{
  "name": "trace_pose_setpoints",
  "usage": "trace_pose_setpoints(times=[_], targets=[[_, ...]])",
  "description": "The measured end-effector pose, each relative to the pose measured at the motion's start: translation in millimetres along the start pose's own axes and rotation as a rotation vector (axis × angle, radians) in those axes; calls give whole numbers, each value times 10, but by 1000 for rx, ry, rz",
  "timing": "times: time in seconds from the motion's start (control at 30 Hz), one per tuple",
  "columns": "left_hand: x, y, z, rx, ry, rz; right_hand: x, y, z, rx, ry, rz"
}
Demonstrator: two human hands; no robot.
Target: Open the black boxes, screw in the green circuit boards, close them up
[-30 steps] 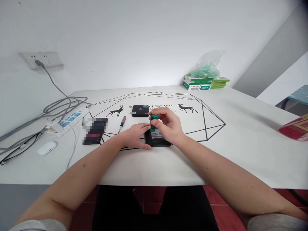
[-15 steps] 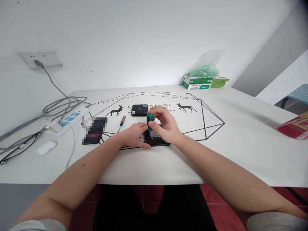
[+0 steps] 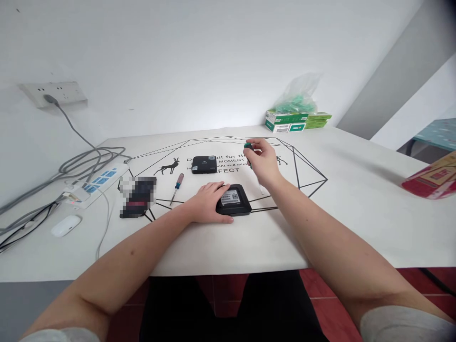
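A black square device lies on the table with a white printed label showing inside its raised rim. My left hand grips its left side, thumb along the front edge and fingers over the back corner. Up and to the right of it, my right hand is closed around a screwdriver with a green and black handle. The shaft points down toward the table, off to the device's right, and is apart from it. Another screwdriver, with a reddish clear and blue handle, rests left of my left hand.
A second black square box lies behind the device. On the left are a blurred phone, a white mouse case and a power strip with cables. Green and white boxes stand at the back; a red package is far right.
My right hand has lifted the screwdriver off the device and moved it right and away from me. The device's label is now more exposed; my left hand stays on its left side.
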State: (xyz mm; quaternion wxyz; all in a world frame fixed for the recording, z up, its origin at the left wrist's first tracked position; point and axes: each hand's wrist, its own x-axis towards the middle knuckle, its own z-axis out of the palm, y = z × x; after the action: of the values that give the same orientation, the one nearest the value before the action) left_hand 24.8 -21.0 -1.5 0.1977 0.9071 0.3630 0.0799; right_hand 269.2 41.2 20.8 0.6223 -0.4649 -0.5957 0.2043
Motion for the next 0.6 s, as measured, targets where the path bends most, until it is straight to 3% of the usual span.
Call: trace_pose_setpoints(times=[0.1, 0.3, 0.4, 0.47, 0.53, 0.6], targets=[[9, 56, 4, -15, 32, 9, 140, 259, -134, -583, -171, 234], [-53, -62, -58, -65, 223, 38, 91, 411, -99, -811, -306, 342], [-42, -120, -30, -157, 410, -9, 28, 277, -31, -826, -270, 253], [-20, -156, 20, -218, 535, -56, -67, 132, 30, -558, -327, 126], [9, -194, 79, -262, 618, -84, -223, -24, 126, -55, -565, 146], [37, -233, 128, -272, 668, -85, -414, -157, 259, 306, -740, 193]])
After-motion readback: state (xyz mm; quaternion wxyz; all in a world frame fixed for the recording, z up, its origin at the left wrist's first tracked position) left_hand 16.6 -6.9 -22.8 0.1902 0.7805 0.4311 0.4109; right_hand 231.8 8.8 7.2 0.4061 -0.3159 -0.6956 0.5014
